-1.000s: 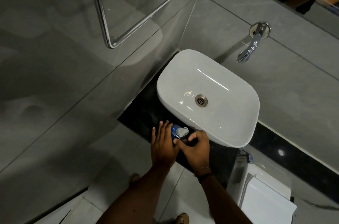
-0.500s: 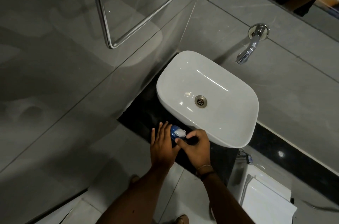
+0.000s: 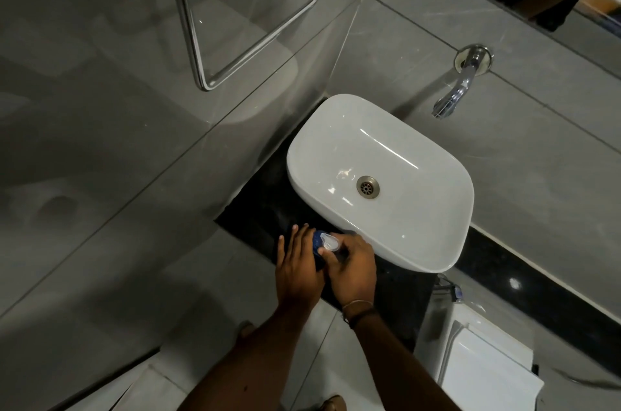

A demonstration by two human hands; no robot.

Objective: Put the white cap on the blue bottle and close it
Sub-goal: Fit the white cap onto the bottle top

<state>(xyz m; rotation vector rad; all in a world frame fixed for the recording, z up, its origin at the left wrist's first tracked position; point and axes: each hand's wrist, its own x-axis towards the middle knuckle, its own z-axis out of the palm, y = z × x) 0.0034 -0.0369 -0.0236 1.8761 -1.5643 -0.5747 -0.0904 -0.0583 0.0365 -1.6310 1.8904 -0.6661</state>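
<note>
Progress looked well on: we had the white cap (image 3: 328,241) sitting on top of the blue bottle (image 3: 316,243), not lying apart from it. The bottle stood on the dark counter (image 3: 265,205), just beside the near rim of the white basin (image 3: 433,259). Our left hand (image 3: 299,271) lay against the bottle's left side with fingers stretched out and together, steadying rather than gripping, as far as we could see. Our right hand (image 3: 353,271) curled in from the other side, thumb and fingertips closed on the cap.

So the placing step seemed done. What remained, in our judgement, was the closing itself: pressing or turning the cap until it seated. We could not tell whether it was already home, since the hands hid the neck and the cap looked slightly tilted. The tap (image 3: 453,98) and basin played no part.
</note>
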